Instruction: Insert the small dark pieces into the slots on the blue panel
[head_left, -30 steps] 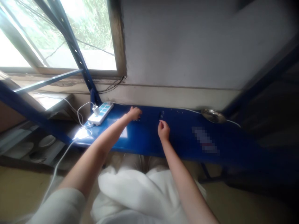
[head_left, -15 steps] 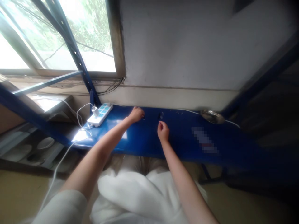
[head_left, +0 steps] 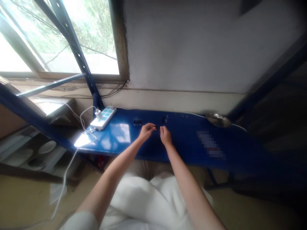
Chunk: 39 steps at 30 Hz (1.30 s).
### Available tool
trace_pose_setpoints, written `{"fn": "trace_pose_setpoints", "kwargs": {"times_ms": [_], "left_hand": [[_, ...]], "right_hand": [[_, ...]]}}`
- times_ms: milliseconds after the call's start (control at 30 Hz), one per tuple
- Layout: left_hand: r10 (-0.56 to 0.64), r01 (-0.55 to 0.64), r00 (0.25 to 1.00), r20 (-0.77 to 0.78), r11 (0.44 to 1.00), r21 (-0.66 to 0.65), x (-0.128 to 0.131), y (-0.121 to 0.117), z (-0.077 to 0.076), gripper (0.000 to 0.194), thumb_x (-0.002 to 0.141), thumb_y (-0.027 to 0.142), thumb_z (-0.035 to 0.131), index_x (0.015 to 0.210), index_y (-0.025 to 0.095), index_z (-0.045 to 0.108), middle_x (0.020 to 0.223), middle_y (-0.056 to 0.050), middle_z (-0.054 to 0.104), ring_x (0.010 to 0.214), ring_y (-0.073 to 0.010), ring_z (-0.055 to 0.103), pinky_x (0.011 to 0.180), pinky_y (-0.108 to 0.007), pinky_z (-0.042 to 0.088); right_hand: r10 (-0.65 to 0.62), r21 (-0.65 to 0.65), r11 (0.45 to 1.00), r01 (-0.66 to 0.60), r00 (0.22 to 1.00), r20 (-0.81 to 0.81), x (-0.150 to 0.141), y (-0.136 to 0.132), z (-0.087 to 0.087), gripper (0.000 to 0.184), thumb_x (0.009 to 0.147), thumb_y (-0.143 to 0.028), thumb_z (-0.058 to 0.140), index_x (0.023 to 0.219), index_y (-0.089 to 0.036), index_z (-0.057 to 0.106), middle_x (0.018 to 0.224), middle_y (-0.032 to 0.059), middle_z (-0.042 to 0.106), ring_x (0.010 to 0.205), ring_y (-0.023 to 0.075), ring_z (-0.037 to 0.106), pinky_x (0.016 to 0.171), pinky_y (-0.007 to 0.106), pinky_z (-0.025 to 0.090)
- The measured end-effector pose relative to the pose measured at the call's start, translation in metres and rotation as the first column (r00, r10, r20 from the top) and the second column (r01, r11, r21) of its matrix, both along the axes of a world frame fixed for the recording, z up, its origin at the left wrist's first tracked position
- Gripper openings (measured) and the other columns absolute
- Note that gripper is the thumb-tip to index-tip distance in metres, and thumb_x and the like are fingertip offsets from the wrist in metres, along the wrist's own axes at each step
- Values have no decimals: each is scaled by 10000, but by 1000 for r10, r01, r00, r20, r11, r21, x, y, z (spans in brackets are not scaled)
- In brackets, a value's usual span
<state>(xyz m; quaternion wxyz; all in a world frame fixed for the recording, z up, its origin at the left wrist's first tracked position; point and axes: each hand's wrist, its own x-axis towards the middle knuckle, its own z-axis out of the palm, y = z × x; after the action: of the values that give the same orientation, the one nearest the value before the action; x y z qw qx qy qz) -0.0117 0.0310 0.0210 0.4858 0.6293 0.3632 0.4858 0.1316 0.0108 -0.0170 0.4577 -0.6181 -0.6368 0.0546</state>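
Observation:
My left hand (head_left: 146, 132) is above the middle of the blue tabletop (head_left: 187, 140), its fingertips pinched on a small dark piece (head_left: 155, 127) too small to name. Just to its right, a narrow gap away, my right hand (head_left: 165, 136) is closed with thumb and finger together; what they hold, if anything, cannot be made out. Behind my left hand stand small black pieces (head_left: 137, 122) in a short row. Beyond my right hand lies a little dark and clear heap (head_left: 165, 119). Several tiny pale bits (head_left: 184, 116) are scattered further right.
At the table's left end is a white power strip (head_left: 103, 118) with a plugged-in charger (head_left: 98, 113) and trailing cable. A shiny metal bowl (head_left: 218, 119) sits at the back right, near a blurred-out patch (head_left: 211, 145). Blue metal posts (head_left: 82, 64) rise beside the window.
My left hand has come back from the rear left of the table toward my right hand, uncovering the row of black pieces. My right hand has shifted only slightly.

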Motion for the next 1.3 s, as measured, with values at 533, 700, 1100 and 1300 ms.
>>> {"fn": "trace_pose_setpoints", "kwargs": {"times_ms": [533, 700, 1100, 1300], "left_hand": [[207, -176, 960, 186, 969, -173, -6, -8, -19, 278, 772, 420, 533, 741, 146, 499, 621, -9, 588, 519, -83, 534, 526, -198, 377], [199, -168, 964, 175, 970, -178, -6, -9, -19, 258, 766, 395, 547, 762, 140, 510, 614, -8, 591, 510, -82, 534, 524, -197, 384], [54, -44, 992, 114, 995, -89, -5, -7, -25, 311, 758, 414, 574, 847, 118, 540, 629, -17, 596, 493, -81, 539, 529, -210, 427], [77, -76, 996, 48, 997, -24, -5, -6, -29, 295, 798, 402, 521, 904, 129, 557, 627, 8, 550, 498, -73, 529, 522, -195, 425]], "right_hand": [[-92, 51, 994, 92, 996, -5, -2, -6, 1, 417, 900, -449, 229, 722, -201, 513, 663, 56, 578, 622, 167, 535, 614, 253, 379], [-110, 110, 987, 116, 992, -62, -2, -6, 1, 408, 896, -459, 251, 744, -192, 519, 697, 60, 584, 651, 161, 536, 629, 247, 387], [159, 13, 986, -164, 971, 181, -8, -4, 1, 278, 891, -356, 325, 811, -181, 526, 781, 56, 577, 669, 151, 530, 612, 240, 387], [222, 5, 973, -229, 947, 234, -9, -6, 4, 281, 900, -301, 313, 815, -182, 553, 811, 62, 569, 692, 149, 526, 640, 245, 391]]}}
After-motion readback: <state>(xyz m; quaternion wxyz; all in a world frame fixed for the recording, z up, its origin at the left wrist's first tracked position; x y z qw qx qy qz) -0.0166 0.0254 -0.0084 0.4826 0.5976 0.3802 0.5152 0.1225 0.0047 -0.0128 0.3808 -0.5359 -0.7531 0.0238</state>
